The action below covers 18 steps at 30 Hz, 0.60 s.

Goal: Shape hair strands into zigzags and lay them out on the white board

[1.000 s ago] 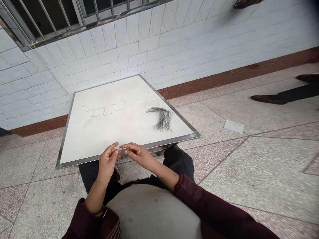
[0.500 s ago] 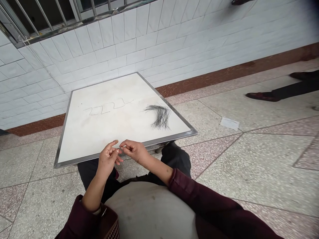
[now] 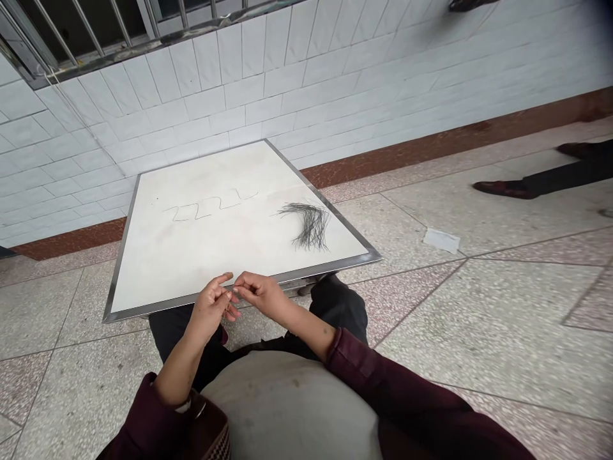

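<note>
Plainly, we had both bare hands close together at the near edge of a white-topped table (image 3: pixel 167 271), above its grey metal rim (image 3: pixel 330 267). Our left hand (image 3: pixel 209 310) had its index finger stretched out over the edge and its thumb bent inward; our right hand (image 3: pixel 262 296) had its thumb and index fingertips just beside it. We could not tell whether either pair of fingers was clamped on a strand, for anything between them was too fine to see. A bundle of dark strands (image 3: pixel 313 227) lay fanned and bent toward the right side of the tabletop. Left of it ran a row of thin dark lines (image 3: pixel 209 198), whose bends read rather like the figure 2, though we could not tell drawn strokes from laid strands. On the floor to the right lay a white sheet (image 3: pixel 441 241), any print on it too small to read.
</note>
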Available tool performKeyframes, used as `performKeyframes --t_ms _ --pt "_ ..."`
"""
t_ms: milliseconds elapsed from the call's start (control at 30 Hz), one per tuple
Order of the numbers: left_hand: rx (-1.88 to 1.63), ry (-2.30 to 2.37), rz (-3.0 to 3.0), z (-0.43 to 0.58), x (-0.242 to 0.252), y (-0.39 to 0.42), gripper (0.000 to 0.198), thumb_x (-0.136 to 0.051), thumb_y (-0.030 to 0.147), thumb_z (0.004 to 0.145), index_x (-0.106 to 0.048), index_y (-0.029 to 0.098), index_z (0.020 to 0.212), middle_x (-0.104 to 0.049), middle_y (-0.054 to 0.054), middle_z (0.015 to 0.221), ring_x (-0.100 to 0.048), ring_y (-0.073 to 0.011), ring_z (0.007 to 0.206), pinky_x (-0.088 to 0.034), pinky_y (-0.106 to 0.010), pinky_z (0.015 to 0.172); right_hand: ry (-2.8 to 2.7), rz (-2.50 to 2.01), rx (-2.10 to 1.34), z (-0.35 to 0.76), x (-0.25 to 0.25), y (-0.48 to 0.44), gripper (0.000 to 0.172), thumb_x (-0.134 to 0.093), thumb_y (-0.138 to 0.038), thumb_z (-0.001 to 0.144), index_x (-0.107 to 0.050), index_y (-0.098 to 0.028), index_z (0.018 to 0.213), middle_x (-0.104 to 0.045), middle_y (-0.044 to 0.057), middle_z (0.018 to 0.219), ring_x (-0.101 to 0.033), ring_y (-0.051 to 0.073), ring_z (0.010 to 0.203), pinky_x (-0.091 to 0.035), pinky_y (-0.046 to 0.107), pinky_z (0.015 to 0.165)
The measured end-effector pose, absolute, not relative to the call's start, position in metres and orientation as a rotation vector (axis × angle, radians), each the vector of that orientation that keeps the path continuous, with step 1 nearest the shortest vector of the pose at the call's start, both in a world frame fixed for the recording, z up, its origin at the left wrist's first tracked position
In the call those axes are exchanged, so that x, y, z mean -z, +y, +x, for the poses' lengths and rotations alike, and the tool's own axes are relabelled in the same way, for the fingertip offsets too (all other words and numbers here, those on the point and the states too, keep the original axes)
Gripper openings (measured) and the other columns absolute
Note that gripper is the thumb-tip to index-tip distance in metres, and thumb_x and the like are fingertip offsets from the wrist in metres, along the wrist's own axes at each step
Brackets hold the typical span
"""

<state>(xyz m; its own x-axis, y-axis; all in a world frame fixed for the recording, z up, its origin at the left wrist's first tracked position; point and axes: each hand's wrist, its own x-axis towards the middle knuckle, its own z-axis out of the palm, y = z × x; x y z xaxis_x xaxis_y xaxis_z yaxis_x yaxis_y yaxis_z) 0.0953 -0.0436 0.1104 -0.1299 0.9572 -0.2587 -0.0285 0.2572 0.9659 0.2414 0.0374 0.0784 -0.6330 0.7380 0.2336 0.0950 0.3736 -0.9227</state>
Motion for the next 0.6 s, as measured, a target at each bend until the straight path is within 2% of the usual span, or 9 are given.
performKeyframes --t_ms 133,267,433,600 --pt "-1.042 1.372 0.852 0.093 -0.119 -0.046 0.064 -0.064 0.039 0.078 -0.045 0.016 0.134 -0.061 0.001 0.074 -0.063 -0.0116 0.050 -0.047 -0.021 0.046 -2.095 -0.690 -0.972 0.247 -0.078 0.040 0.015 -0.055 -0.028 0.090 -0.063 -0.019 0.081 -0.062 0.000 0.070 -0.052 0.011 0.061 -0.038 0.021 0.057" --pt "-1.022 1.299 0.785 0.086 -0.128 -0.049 0.063 -0.069 0.036 0.076 -0.047 0.017 0.133 -0.062 0.001 0.073 -0.060 -0.0089 0.049 -0.044 -0.018 0.045 -2.099 -0.668 -0.851 0.249 -0.077 0.044 0.016 -0.054 -0.029 0.092 -0.064 -0.019 0.085 -0.066 0.002 0.075 -0.058 0.012 0.065 -0.042 0.022 0.060" --pt "-1.080 1.174 0.700 0.078 -0.129 -0.052 0.063 -0.072 0.030 0.075 -0.050 0.019 0.133 -0.064 0.000 0.070 -0.054 -0.0059 0.046 -0.039 -0.016 0.043 -2.094 -0.616 -0.792 0.251 -0.080 0.043 0.017 -0.052 -0.030 0.094 -0.065 -0.021 0.087 -0.068 0.003 0.077 -0.062 0.014 0.068 -0.045 0.024 0.063" --pt "-1.122 1.085 0.566 0.075 -0.134 -0.054 0.064 -0.075 0.024 0.073 -0.053 0.018 0.133 -0.063 0.000 0.067 -0.049 -0.0041 0.045 -0.037 -0.015 0.042 -2.208 -0.530 -0.555 0.255 -0.084 0.042 0.020 -0.048 -0.030 0.097 -0.064 -0.020 0.091 -0.067 0.004 0.075 -0.060 0.015 0.068 -0.044 0.025 0.062"
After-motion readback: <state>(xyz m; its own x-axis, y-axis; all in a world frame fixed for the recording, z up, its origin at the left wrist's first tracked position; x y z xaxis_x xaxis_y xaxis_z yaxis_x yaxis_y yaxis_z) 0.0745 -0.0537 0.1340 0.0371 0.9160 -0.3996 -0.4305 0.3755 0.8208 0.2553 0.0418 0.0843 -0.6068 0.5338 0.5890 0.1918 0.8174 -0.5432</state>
